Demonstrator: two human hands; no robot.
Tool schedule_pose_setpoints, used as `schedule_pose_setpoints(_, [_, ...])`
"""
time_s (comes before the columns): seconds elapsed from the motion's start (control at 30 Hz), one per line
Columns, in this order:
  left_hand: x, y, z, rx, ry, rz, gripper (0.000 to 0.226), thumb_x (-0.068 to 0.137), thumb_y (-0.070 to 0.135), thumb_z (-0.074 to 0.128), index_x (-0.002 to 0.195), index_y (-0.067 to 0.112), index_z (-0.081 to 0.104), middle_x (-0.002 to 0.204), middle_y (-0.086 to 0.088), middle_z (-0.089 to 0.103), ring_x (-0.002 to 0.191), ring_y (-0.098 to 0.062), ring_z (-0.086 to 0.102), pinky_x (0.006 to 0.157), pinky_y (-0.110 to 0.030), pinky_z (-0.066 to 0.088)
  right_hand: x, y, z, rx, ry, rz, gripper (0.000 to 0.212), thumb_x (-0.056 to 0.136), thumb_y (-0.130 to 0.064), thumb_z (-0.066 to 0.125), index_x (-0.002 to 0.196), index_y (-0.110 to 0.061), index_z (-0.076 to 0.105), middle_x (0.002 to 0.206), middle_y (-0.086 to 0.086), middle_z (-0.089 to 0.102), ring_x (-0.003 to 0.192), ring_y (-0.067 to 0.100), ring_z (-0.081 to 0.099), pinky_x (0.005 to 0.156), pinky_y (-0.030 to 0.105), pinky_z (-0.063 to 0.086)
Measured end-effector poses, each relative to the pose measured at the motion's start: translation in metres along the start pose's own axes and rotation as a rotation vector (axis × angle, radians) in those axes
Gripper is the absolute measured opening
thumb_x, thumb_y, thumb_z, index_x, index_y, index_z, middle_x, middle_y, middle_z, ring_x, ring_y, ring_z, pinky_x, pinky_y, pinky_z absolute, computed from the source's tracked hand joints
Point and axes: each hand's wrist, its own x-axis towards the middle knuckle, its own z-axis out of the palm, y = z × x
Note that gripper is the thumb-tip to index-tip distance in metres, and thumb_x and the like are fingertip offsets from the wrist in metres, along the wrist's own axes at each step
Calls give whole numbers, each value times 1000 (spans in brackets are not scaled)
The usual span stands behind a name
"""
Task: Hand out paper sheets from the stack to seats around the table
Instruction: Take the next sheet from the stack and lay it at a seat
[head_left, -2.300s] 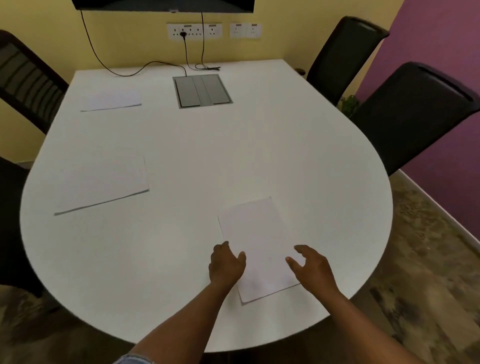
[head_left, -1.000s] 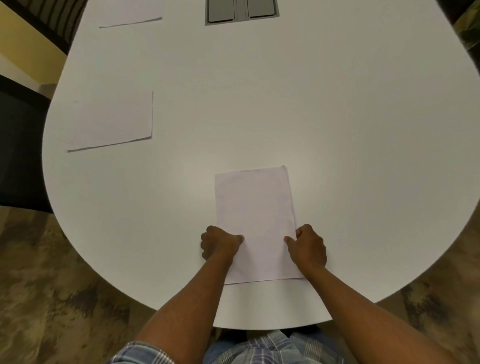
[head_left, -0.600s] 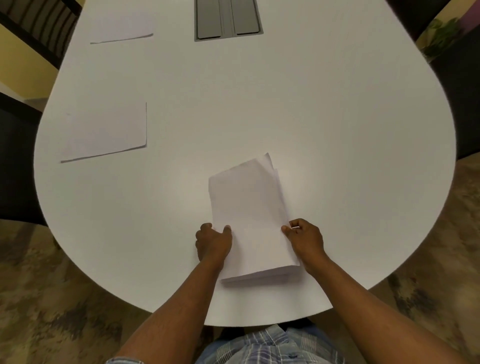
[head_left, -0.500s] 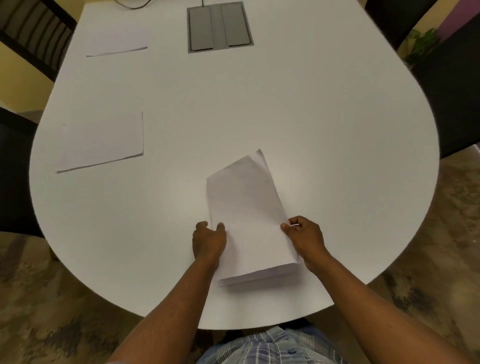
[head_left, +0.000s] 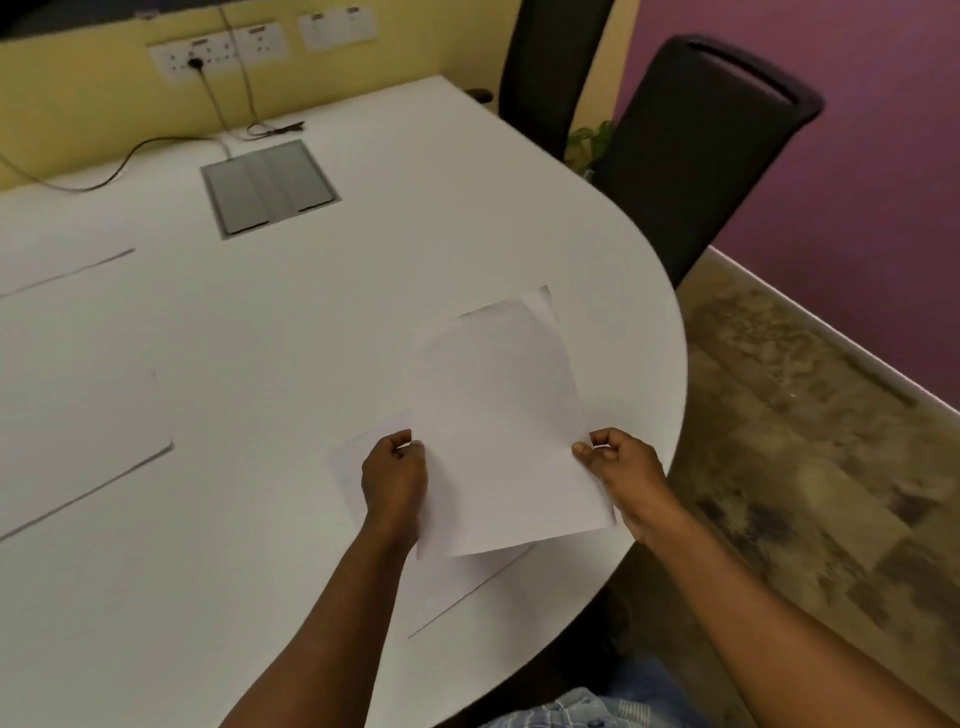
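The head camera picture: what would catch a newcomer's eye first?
Two bare hands, the left hand and the right hand, pinch a thin stack of white paper sheets by its side edges, lifted above the rounded end of a big white table. One white sheet lies flat beneath. Two black office chairs wait at the right.

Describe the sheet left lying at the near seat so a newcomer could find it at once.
On the white table, look at its rounded near edge, under the left hand. The single sheet lies flat there, partly hidden; unlike the lifted stack both hands hold, it rests on the tabletop.
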Motion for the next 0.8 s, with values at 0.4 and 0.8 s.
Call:
schedule_pose_setpoints(0.4, [-64, 56, 215, 12, -242, 70, 24, 84, 10, 53, 100, 23, 65, 99, 3, 69, 89, -18, 66, 70, -30, 53, 40, 11, -208, 201, 138, -1, 5, 89, -22, 66, 90, -17, 66, 86, -1, 76, 81, 20, 72, 67, 35, 57])
schedule_pose_setpoints(0.8, [-128, 105, 447, 91, -382, 148, 21, 91, 12, 51, 109, 18, 62, 106, -2, 66, 98, -23, 62, 90, -42, 54, 96, -4, -418, 198, 351, -28, 6, 89, -19, 67, 85, -15, 68, 83, -2, 76, 72, 14, 73, 59, 26, 55])
